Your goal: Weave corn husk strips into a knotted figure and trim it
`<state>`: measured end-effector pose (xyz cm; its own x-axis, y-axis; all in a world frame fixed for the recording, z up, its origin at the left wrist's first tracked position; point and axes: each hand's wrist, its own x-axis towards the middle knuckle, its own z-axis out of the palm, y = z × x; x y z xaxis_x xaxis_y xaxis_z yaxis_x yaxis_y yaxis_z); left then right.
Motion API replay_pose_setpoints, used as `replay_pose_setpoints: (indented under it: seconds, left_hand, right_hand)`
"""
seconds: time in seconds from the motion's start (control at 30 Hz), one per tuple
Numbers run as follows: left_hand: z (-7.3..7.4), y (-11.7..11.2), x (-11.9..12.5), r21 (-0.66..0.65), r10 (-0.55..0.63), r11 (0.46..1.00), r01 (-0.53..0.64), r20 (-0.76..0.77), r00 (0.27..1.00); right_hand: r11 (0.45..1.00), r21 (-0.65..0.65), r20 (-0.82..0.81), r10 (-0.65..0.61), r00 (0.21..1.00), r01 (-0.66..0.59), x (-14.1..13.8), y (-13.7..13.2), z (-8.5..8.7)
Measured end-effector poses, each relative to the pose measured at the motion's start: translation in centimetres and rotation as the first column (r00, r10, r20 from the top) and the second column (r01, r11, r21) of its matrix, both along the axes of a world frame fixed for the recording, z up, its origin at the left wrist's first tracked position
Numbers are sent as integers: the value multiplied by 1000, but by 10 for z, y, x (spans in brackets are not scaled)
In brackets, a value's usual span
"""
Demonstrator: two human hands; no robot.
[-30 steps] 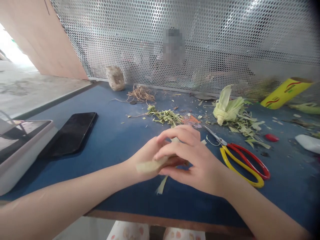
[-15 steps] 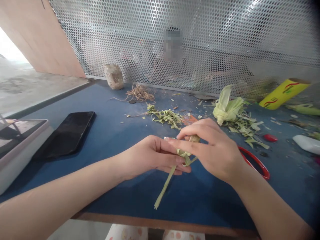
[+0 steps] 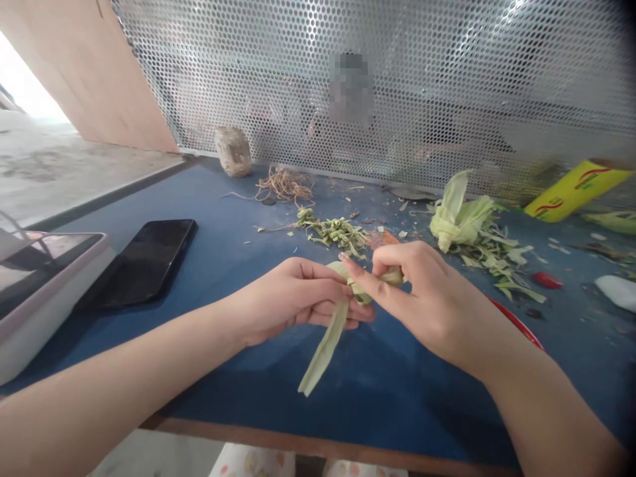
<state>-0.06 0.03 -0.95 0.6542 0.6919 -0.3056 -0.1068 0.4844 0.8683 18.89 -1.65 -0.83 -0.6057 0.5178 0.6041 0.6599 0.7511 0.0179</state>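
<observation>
One black phone (image 3: 142, 262) lies at the frame's left. At centre, the left hand (image 3: 298, 291) pinches a pale green strip (image 3: 322, 351) between thumb and fingers, its loose end hanging toward lower centre. Beside it, the right hand (image 3: 430, 301) holds a small green bundle (image 3: 393, 275) in bent fingers. Leafy husks (image 3: 460, 224) lie upper right, a yellow tube (image 3: 574, 191) beyond.

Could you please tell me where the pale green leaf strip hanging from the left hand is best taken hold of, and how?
I'd pinch the pale green leaf strip near its lower end, thumb and finger on its flat faces, coming from the near side. It looks thin and ribbon-like; the left hand covers its upper part, while the lower end hangs free.
</observation>
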Motion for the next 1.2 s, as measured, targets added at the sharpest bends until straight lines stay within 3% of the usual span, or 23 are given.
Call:
replay_pose_setpoints:
  seconds: [0.1,0.3,0.57,0.8,0.93,1.2]
  left_hand:
    - [-1,2,0,-2,22,1000,-22,-15,1000]
    - [-1,1,3,65,57,997,-50,-106,993]
    - [0,0,2,79,64,995,-54,-136,989]
    - [5,-1,1,127,7,992,13,-158,987]
    - [10,-3,2,137,12,991,11,-167,986]
    - [13,-4,3,173,26,985,25,-286,958]
  right_hand:
    - [1000,0,-2,28,1000,-28,2,0,2]
    - [970,119,55,207,977,-213,8,1,4]
    - [954,47,14,295,955,-295,9,2,1]
    - [971,-95,-135,205,969,-219,11,2,1]
    - [955,-173,-229,201,953,-243,9,3,2]
    - [960,-182,-119,193,974,-213,10,-3,3]
